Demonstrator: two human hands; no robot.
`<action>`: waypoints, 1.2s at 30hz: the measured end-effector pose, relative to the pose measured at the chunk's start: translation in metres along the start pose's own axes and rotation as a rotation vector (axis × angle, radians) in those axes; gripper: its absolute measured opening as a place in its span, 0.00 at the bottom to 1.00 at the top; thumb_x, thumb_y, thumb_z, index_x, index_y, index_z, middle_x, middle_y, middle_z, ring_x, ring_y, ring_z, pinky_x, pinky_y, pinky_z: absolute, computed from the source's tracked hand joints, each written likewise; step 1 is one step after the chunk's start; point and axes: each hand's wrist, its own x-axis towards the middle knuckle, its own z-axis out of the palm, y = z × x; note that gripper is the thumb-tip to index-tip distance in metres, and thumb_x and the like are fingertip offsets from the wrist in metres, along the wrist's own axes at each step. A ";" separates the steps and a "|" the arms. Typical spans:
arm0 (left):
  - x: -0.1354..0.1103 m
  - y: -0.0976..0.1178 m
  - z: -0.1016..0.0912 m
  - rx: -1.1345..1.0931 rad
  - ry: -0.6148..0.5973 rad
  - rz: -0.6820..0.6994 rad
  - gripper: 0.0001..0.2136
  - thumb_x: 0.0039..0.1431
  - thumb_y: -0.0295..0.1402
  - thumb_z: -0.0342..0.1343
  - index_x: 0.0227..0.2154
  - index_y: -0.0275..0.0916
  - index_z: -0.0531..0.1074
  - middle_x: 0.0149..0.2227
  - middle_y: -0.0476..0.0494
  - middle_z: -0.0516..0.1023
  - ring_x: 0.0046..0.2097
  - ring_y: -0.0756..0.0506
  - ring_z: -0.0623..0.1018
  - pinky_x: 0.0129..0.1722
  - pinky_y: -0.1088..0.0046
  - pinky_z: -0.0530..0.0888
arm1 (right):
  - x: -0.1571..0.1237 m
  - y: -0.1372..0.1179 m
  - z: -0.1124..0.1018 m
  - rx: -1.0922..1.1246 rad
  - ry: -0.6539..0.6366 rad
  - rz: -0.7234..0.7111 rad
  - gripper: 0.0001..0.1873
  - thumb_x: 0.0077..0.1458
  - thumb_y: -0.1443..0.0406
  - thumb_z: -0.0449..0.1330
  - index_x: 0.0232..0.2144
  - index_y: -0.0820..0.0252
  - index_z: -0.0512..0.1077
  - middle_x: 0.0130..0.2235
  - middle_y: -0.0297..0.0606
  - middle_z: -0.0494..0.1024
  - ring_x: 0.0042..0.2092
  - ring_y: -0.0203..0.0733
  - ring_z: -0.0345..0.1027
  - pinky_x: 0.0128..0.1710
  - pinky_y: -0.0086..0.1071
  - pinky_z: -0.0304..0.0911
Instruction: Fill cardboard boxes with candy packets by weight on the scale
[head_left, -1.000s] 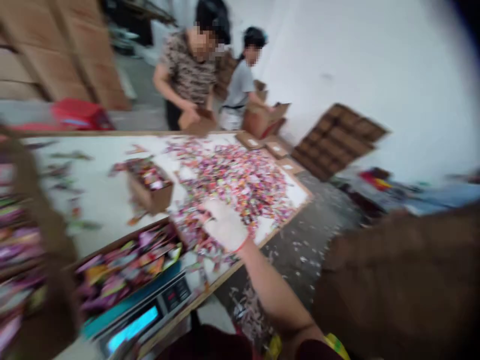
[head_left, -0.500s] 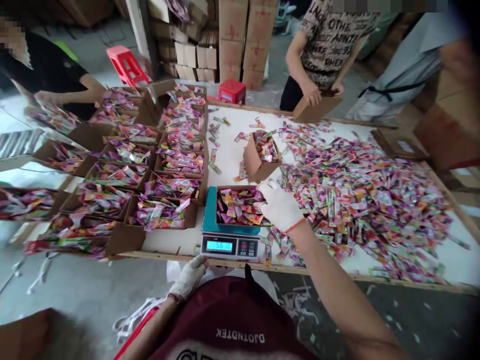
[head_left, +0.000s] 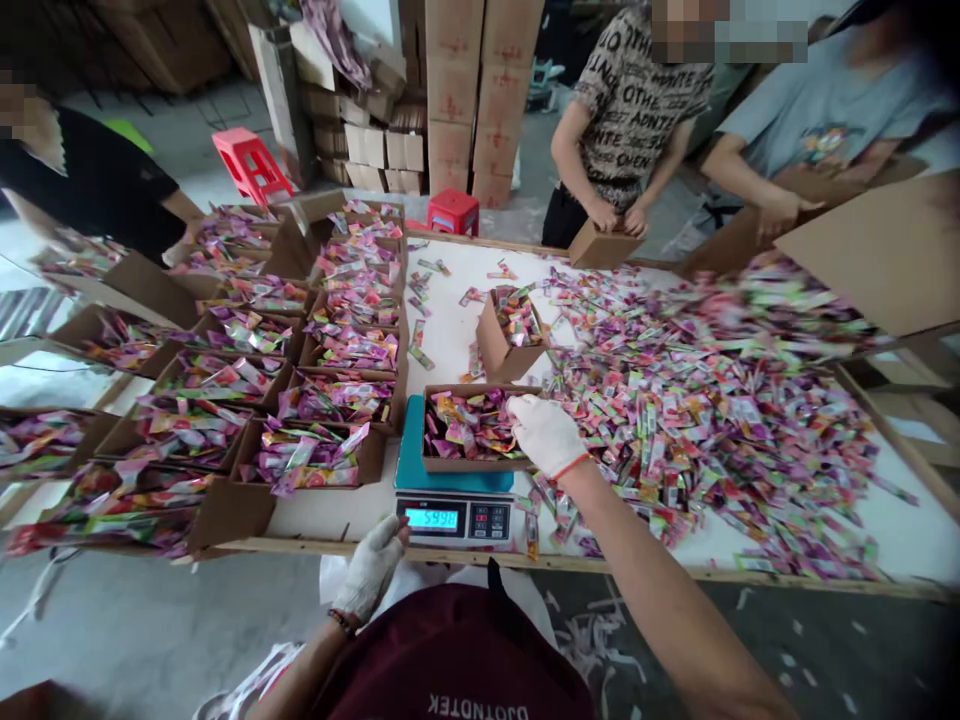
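My right hand (head_left: 547,434), in a white glove, is closed at the right end of an open carton (head_left: 480,464), over the small colourful sachets (head_left: 465,418) in it. Its fingertips are partly hidden, so what they hold cannot be made out. The carton rests on the teal platform of a digital scale (head_left: 415,440) with a lit display. My left hand (head_left: 373,562), also gloved, is at the table's front edge by the scale's lower left corner. Its fingers are curled together; whatever is in them is unclear.
A smaller carton of sachets (head_left: 495,345) stands behind the scale. A wide heap of loose sachets (head_left: 675,400) spreads to the right. Filled cartons (head_left: 367,455) stand in rows at left. Three people are around the table, one holding a large carton (head_left: 877,250) over the heap.
The scale's display shows different digits. My right hand stays at the carton, fingers lower over the sachets. At right, a person has brought in a large carton, and sachets spill onto the heap.
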 end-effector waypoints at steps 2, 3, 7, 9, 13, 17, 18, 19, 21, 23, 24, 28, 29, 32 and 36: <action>0.007 0.019 -0.007 -0.055 0.006 0.065 0.24 0.53 0.50 0.57 0.45 0.36 0.77 0.45 0.40 0.82 0.48 0.40 0.80 0.51 0.69 0.76 | -0.007 0.009 -0.008 0.057 0.031 -0.002 0.08 0.60 0.70 0.53 0.36 0.58 0.72 0.40 0.38 0.77 0.42 0.41 0.70 0.42 0.30 0.59; 0.011 0.028 -0.010 -0.094 0.012 0.098 0.26 0.55 0.52 0.56 0.47 0.36 0.76 0.46 0.40 0.82 0.48 0.41 0.80 0.51 0.69 0.76 | -0.012 0.015 -0.014 0.093 0.048 0.002 0.07 0.61 0.69 0.52 0.36 0.58 0.71 0.38 0.37 0.77 0.42 0.39 0.70 0.42 0.29 0.60; 0.020 0.059 -0.017 -0.247 0.036 0.171 0.31 0.53 0.56 0.58 0.49 0.33 0.74 0.45 0.38 0.80 0.46 0.42 0.79 0.49 0.69 0.75 | -0.034 0.030 -0.046 0.306 0.173 0.054 0.05 0.61 0.65 0.54 0.33 0.57 0.69 0.34 0.34 0.75 0.38 0.39 0.68 0.41 0.29 0.60; 0.020 0.066 -0.015 -0.293 0.034 0.137 0.32 0.50 0.57 0.61 0.48 0.33 0.74 0.44 0.39 0.80 0.43 0.43 0.79 0.48 0.69 0.75 | -0.036 0.027 -0.050 0.322 0.183 0.017 0.03 0.60 0.66 0.56 0.34 0.58 0.70 0.36 0.35 0.76 0.40 0.40 0.68 0.42 0.30 0.59; 0.017 0.062 -0.005 -0.344 -0.012 0.053 0.37 0.45 0.61 0.63 0.47 0.32 0.74 0.37 0.41 0.79 0.37 0.44 0.78 0.41 0.68 0.76 | -0.020 0.002 -0.027 0.122 0.023 -0.024 0.15 0.56 0.70 0.59 0.46 0.59 0.73 0.44 0.43 0.76 0.42 0.45 0.70 0.41 0.34 0.58; 0.009 0.054 -0.003 -0.380 -0.032 0.023 0.38 0.42 0.62 0.65 0.46 0.33 0.74 0.37 0.41 0.79 0.39 0.43 0.78 0.42 0.67 0.75 | -0.008 -0.006 -0.014 0.154 0.044 0.011 0.10 0.57 0.70 0.56 0.40 0.61 0.75 0.41 0.44 0.76 0.42 0.46 0.71 0.42 0.35 0.60; 0.007 0.053 -0.005 -0.391 -0.031 0.019 0.37 0.41 0.61 0.65 0.45 0.33 0.74 0.38 0.41 0.79 0.39 0.43 0.78 0.42 0.68 0.75 | -0.011 -0.002 -0.017 0.177 0.062 -0.001 0.08 0.58 0.68 0.56 0.39 0.61 0.74 0.42 0.43 0.75 0.44 0.46 0.71 0.44 0.34 0.61; 0.005 0.052 -0.008 -0.401 -0.029 0.014 0.36 0.41 0.61 0.66 0.45 0.33 0.75 0.38 0.41 0.79 0.39 0.44 0.78 0.42 0.68 0.75 | -0.017 0.004 -0.024 0.212 0.092 -0.006 0.06 0.60 0.65 0.57 0.38 0.60 0.73 0.43 0.42 0.75 0.45 0.44 0.70 0.45 0.33 0.61; 0.001 0.050 -0.013 -0.426 -0.025 0.000 0.35 0.41 0.59 0.67 0.43 0.34 0.76 0.37 0.41 0.80 0.38 0.45 0.78 0.42 0.69 0.75 | -0.036 0.020 -0.041 0.311 0.179 0.043 0.09 0.62 0.60 0.57 0.38 0.59 0.72 0.41 0.39 0.76 0.43 0.42 0.70 0.44 0.32 0.63; -0.001 0.047 -0.017 -0.454 -0.004 -0.021 0.34 0.39 0.59 0.68 0.42 0.34 0.76 0.37 0.41 0.80 0.37 0.45 0.78 0.40 0.69 0.74 | -0.058 0.043 -0.059 0.357 0.263 0.166 0.12 0.62 0.56 0.57 0.38 0.57 0.72 0.36 0.37 0.76 0.38 0.43 0.70 0.39 0.33 0.63; -0.002 0.045 -0.019 -0.466 0.014 -0.034 0.34 0.39 0.58 0.69 0.42 0.34 0.77 0.37 0.41 0.80 0.37 0.45 0.78 0.40 0.69 0.74 | -0.068 0.055 -0.065 0.320 0.306 0.233 0.12 0.61 0.56 0.58 0.39 0.57 0.73 0.36 0.38 0.77 0.37 0.44 0.70 0.38 0.35 0.63; -0.003 0.036 -0.026 -0.475 0.094 -0.081 0.36 0.35 0.58 0.70 0.41 0.33 0.77 0.36 0.40 0.80 0.36 0.45 0.79 0.39 0.68 0.74 | -0.083 0.087 -0.069 -0.053 0.450 0.313 0.28 0.54 0.62 0.63 0.56 0.65 0.69 0.50 0.56 0.73 0.49 0.58 0.69 0.47 0.45 0.64; -0.002 0.036 -0.028 -0.472 0.106 -0.084 0.36 0.34 0.58 0.70 0.41 0.33 0.77 0.36 0.39 0.80 0.35 0.45 0.79 0.39 0.68 0.74 | -0.081 0.086 -0.065 -0.075 0.456 0.259 0.30 0.54 0.63 0.62 0.59 0.66 0.67 0.52 0.57 0.72 0.51 0.58 0.68 0.49 0.46 0.64; 0.002 0.042 -0.034 -0.467 0.133 -0.056 0.37 0.34 0.58 0.70 0.41 0.32 0.76 0.36 0.39 0.80 0.34 0.46 0.78 0.37 0.68 0.74 | -0.062 0.067 -0.048 -0.004 0.387 -0.005 0.20 0.60 0.66 0.57 0.53 0.62 0.73 0.54 0.52 0.70 0.57 0.54 0.66 0.57 0.43 0.64; 0.016 0.069 -0.040 -0.478 0.151 0.053 0.35 0.38 0.58 0.70 0.43 0.33 0.75 0.38 0.40 0.80 0.37 0.46 0.79 0.40 0.69 0.74 | -0.029 0.032 -0.033 -0.047 0.192 -0.190 0.18 0.58 0.72 0.56 0.48 0.62 0.78 0.64 0.51 0.62 0.64 0.57 0.59 0.63 0.46 0.61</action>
